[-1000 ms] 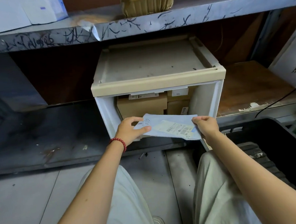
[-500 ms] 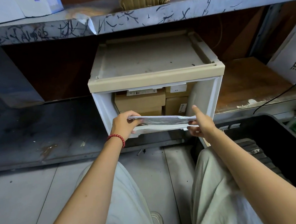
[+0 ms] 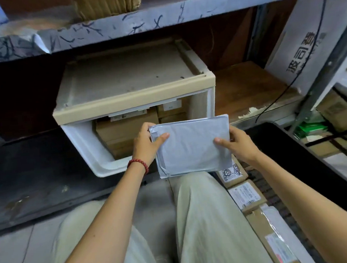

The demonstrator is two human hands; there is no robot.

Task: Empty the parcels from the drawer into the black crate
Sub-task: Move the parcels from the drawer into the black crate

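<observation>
A flat grey mailer parcel (image 3: pixel 192 145) is held in front of the open white drawer (image 3: pixel 83 141), its plain side facing me. My left hand (image 3: pixel 145 144) grips its left edge, thumb on top. My right hand (image 3: pixel 236 142) grips its right edge the same way. Inside the drawer several brown cardboard parcels (image 3: pixel 125 130) are stacked. The black crate (image 3: pixel 305 153) stands at the right beside my right knee, with cardboard parcels (image 3: pixel 246 196) lying in it.
The drawer unit has a beige top (image 3: pixel 128 79) and sits under a scratched metal shelf (image 3: pixel 160 17). A white printed carton (image 3: pixel 310 45) and a black cable (image 3: pixel 277 99) are at the right. My knees fill the foreground.
The mailer came out of the drawer toward me and to the right, and was turned from label side up to plain side facing me. The view shifted right, showing parcels in the crate.
</observation>
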